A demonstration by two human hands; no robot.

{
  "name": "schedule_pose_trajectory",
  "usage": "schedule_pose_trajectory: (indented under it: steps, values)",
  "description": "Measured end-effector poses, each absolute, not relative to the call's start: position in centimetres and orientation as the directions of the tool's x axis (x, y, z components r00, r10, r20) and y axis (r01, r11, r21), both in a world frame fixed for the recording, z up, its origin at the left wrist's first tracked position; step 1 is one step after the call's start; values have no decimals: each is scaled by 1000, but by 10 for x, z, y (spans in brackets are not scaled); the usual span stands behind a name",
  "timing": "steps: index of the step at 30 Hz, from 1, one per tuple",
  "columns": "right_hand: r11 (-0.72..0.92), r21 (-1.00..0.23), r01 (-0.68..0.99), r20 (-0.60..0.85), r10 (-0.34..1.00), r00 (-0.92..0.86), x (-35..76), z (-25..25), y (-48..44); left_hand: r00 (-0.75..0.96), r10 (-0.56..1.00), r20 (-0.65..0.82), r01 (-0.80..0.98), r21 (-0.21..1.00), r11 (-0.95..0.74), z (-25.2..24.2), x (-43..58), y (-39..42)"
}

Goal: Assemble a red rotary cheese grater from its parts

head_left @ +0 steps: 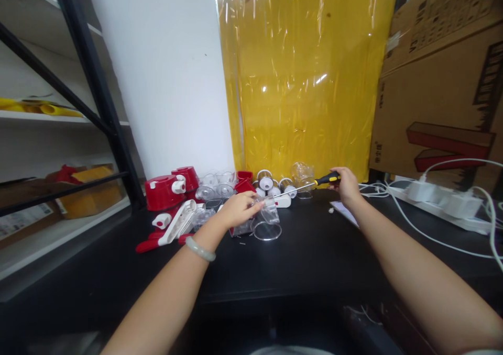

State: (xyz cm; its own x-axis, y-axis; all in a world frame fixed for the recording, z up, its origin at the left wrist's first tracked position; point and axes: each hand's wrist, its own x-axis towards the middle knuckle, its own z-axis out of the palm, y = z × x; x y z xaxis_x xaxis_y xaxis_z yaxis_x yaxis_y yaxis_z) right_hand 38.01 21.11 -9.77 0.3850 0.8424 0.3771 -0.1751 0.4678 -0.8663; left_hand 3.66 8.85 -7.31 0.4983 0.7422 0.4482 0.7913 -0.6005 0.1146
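My left hand [240, 208] is closed around a clear plastic part [269, 212] at the middle of the black tabletop. In my right hand [346, 184] is a screwdriver [327, 179] with a black and yellow handle, gripped at its end. Its metal shaft slants down to the left, and the tip reaches the clear part near my left fingers; the exact contact is too small to make out. Below the held part lies a clear round rim [267, 231] on the table. Just behind are a white piece [283, 201] and several white cylinders [265, 180].
Red housings [163, 192] and white-and-red handles [176, 224] lie to the left, beside several clear cups [215, 186]. At the right are a power strip [432, 200] with white cables and a big cardboard box [440, 93]. A yellow plastic curtain [302, 77] hangs behind.
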Motion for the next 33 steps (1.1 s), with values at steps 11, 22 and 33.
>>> schedule_pose_trajectory:
  steps: [11,22,33]
  values:
    - [487,-870,-75,424,818,389,379,-104,216,514,735,442,782,110,-613,-72,37,88]
    - [437,-862,-256,332,870,365,376,-96,206,502,745,439,790,118,-602,-70,38,86]
    - [468,-877,-108,394,829,398,375,-100,211,508,743,436,787,116,-606,-71,38,87]
